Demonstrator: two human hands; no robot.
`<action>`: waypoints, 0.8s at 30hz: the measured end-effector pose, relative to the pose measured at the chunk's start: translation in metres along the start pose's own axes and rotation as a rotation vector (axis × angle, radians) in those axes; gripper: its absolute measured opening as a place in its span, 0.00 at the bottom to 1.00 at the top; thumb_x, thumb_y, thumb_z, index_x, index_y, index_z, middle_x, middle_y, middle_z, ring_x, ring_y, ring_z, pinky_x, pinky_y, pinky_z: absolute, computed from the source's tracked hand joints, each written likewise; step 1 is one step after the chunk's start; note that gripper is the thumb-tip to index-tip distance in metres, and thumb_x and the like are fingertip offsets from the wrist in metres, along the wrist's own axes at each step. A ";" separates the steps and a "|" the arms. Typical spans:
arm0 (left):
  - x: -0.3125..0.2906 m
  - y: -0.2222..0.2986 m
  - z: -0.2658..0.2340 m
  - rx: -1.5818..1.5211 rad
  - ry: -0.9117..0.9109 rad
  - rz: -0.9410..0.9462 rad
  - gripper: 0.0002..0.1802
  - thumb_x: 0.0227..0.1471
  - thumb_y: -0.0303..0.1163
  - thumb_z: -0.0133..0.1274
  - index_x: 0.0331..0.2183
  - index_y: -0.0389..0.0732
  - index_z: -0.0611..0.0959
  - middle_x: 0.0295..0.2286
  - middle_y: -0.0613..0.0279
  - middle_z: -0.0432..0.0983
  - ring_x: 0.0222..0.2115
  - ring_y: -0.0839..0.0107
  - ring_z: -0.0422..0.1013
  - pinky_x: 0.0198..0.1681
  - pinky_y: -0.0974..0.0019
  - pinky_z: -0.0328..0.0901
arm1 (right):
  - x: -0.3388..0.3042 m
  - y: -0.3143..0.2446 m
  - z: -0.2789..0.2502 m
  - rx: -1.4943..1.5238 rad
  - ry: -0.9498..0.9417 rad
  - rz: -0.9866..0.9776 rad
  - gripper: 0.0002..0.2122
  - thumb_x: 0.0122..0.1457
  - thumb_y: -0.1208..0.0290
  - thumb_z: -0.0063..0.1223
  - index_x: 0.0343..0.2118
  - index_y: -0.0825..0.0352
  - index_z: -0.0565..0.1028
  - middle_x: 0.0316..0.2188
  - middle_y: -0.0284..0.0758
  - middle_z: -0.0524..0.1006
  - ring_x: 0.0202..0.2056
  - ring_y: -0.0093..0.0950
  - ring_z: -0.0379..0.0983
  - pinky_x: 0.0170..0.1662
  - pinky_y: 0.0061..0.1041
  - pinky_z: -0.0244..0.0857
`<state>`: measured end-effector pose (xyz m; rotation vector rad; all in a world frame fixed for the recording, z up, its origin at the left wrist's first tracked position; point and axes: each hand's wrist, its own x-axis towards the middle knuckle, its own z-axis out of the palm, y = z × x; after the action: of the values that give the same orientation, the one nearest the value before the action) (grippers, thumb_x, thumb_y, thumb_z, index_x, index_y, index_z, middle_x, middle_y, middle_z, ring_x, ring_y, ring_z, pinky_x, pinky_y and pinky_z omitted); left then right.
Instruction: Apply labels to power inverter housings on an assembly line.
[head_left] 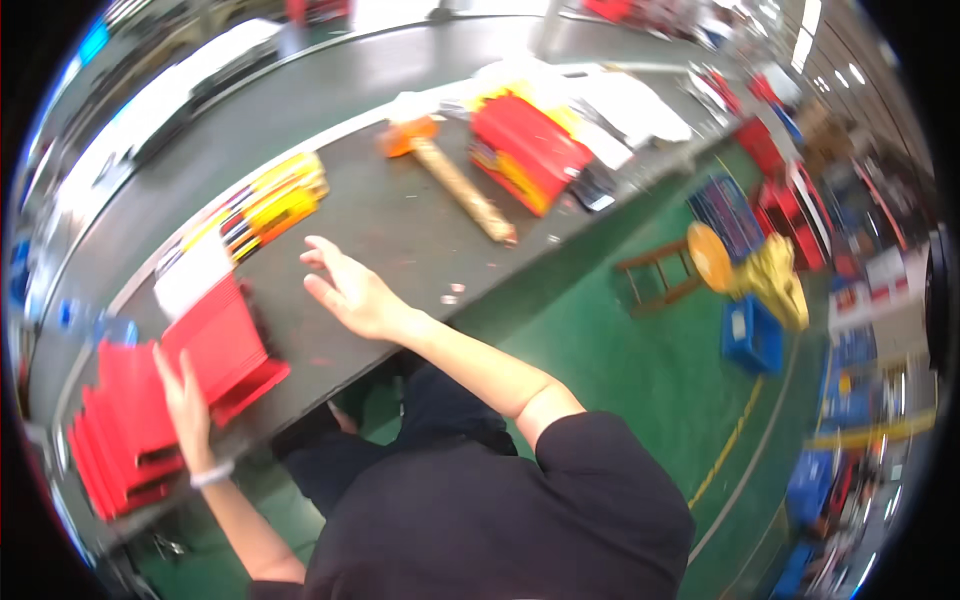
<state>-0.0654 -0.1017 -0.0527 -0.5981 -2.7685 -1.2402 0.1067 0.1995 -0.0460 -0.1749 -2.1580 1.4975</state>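
Observation:
Several flat red pieces [130, 410], like folded sheets or panels, stand fanned and stacked at the left end of the workbench. My left hand [185, 405] rests against them with its fingers stretched out, not wrapped round any piece. More red pieces [215, 340] lean just to its right, beside a white sheet [195, 272]. Over the bench's dark top, my right hand [350, 290] hovers with its fingers apart and nothing in it. Beyond it lie a stack of yellow-and-black packs [275, 205] and a mallet [455, 185] with an orange head and a long tan handle. Motion blurs some detail.
A red-and-yellow box [525, 150] and a dark phone-like object [592, 190] sit near the bench's right edge. A clear bottle [115, 328] lies behind the red pieces. On the green floor stand a wooden stool [708, 257] and a blue crate [752, 335].

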 end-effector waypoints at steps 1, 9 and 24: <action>0.004 0.004 0.007 -0.078 -0.010 -0.037 0.38 0.63 0.49 0.41 0.63 0.36 0.51 0.63 0.47 0.49 0.63 0.57 0.48 0.64 0.61 0.46 | 0.009 0.006 0.015 0.021 -0.079 0.071 0.31 0.64 0.53 0.43 0.61 0.71 0.54 0.54 0.46 0.69 0.55 0.38 0.66 0.56 0.32 0.60; -0.016 0.035 0.024 -0.569 0.020 -0.032 0.35 0.64 0.45 0.41 0.63 0.35 0.51 0.52 0.51 0.68 0.53 0.68 0.63 0.58 0.66 0.55 | 0.006 -0.024 0.046 -0.047 -0.230 0.230 0.29 0.66 0.61 0.36 0.64 0.72 0.45 0.60 0.49 0.61 0.62 0.39 0.56 0.63 0.31 0.50; -0.042 0.073 0.043 -0.680 0.088 -0.037 0.30 0.62 0.37 0.44 0.61 0.39 0.58 0.55 0.55 0.62 0.54 0.67 0.60 0.55 0.64 0.57 | 0.153 0.034 -0.031 -0.694 -0.135 -0.298 0.27 0.54 0.57 0.57 0.53 0.69 0.68 0.53 0.45 0.68 0.55 0.43 0.62 0.59 0.36 0.56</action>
<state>0.0051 -0.0395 -0.0385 -0.4960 -2.2498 -2.1641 -0.0170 0.2964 -0.0182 0.0182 -2.5946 0.5740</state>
